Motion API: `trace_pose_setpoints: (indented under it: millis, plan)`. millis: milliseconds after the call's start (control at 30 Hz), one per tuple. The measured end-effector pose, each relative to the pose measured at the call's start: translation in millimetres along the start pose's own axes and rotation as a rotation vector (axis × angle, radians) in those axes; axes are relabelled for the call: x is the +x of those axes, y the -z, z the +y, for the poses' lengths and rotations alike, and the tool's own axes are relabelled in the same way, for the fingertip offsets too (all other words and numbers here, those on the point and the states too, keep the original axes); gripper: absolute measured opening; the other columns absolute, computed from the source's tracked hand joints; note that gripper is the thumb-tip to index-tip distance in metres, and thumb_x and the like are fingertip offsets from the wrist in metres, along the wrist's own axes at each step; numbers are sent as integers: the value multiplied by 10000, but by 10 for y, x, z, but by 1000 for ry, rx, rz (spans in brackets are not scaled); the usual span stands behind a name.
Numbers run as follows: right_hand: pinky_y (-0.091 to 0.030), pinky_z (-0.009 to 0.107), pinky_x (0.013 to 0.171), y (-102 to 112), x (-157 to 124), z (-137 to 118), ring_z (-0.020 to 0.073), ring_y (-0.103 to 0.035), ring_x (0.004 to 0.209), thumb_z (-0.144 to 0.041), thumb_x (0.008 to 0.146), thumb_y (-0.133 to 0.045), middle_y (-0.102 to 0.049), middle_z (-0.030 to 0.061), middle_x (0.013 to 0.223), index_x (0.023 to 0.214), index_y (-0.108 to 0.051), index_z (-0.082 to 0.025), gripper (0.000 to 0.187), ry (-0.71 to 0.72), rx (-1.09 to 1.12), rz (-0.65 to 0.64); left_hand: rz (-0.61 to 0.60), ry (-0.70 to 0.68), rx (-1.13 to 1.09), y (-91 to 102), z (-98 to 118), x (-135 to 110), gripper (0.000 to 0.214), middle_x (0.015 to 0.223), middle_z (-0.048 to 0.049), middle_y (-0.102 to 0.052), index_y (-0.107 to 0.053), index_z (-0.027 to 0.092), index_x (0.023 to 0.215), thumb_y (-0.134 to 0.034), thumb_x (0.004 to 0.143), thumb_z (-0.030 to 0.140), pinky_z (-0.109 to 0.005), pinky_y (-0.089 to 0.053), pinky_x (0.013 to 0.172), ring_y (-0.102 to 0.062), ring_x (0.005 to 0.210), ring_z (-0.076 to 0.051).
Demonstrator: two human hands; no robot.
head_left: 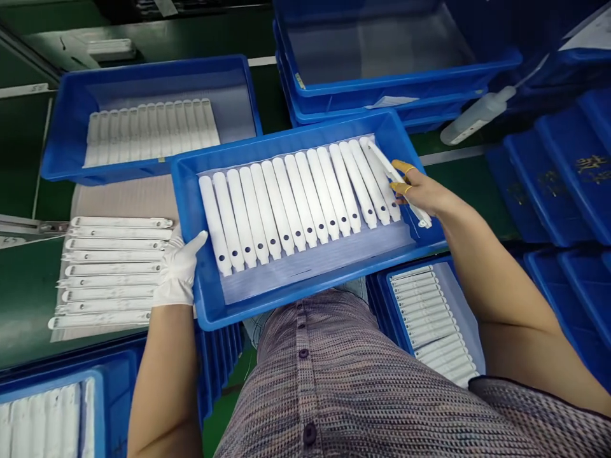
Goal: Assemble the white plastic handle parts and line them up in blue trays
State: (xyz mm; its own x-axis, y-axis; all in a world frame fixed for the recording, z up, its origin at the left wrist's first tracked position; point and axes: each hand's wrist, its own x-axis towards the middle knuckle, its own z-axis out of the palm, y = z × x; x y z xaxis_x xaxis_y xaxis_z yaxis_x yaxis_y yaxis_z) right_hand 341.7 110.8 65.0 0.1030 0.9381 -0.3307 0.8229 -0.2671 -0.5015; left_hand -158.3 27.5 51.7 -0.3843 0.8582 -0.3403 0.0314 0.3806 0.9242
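Head view: gripping a blue tray by its left rim with the left hand, gloved in white, and pinching a slim white strip between the yellow-capped fingers of the right hand, drawn narrow upon it. Held over the right end of the tray, tilted, with long axis slanting from far left to near right. Lined in the tray with a pale, faintly streaked sheet, and filled with a close row of loose strips, long, smooth and flat, rounded at the far ends, notched and pierced with a dark hole at the near ends, pointing away from the body. Can see a second tray behind on the left, with a side-by-side batch of similar pieces over its own liner. Can also see, on the green bench beside the glove, a pale mat bearing a set of strips laid with long axes running left to right. Can make out stacked trays at the back, and near these a cloudy plastic bottle, tilted, with a thin spout. Can pick out a lower tray by the right forearm, packed with white strips, and slanted trays far right, with small brass-coloured pieces.
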Motion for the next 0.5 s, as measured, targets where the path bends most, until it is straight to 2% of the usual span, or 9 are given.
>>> trace_pose_setpoints:
  millis: [67, 167, 333, 400, 500]
  plan:
    - [-575, 540, 997, -38, 39, 55, 355, -682, 1163, -296, 997, -485, -533, 265, 1464, 1675, -292, -123, 726, -19, -186, 104, 11, 4, 32, -4, 4, -3, 605, 1335, -63, -751, -685, 250, 1309, -811, 728, 358, -523, -543, 1140, -688, 1273, -343]
    - [-527, 610, 1002, -187, 75, 21, 421, -667, 1182, -279, 1016, -475, -492, 316, 1480, 1667, -331, -112, 688, -8, -404, 176, 8, 3, 45, -10, 15, -8, 594, 1345, -72, -744, -678, 252, 1304, -795, 732, 359, -540, -568, 1105, -693, 1259, -358]
    - [-509, 557, 949, -402, 131, -28, 424, -642, 1200, -175, 1042, -399, -503, 381, 1443, 1625, -379, -14, 605, 29, -508, 242, -27, -33, 15, 5, -29, 22, 558, 1357, -102, -730, -682, 212, 1269, -804, 747, 369, -537, -539, 1140, -689, 1265, -348]
    - [-499, 520, 930, -411, 108, -34, 421, -619, 1223, -128, 1047, -332, -512, 415, 1413, 1591, -402, 47, 576, 68, -547, 262, -28, -64, -9, 14, -68, 50, 548, 1356, -116, -727, -684, 184, 1251, -804, 742, 349, -527, -507, 1175, -680, 1282, -340]
    - [-483, 543, 884, -383, 49, -153, 476, -573, 1246, -89, 1028, -273, -526, 472, 1339, 1510, -461, 138, 566, 168, -595, 313, -23, -119, -34, 24, -121, 100, 516, 1340, -117, -734, -683, 166, 1231, -789, 751, 324, -511, -468, 1211, -672, 1295, -322]
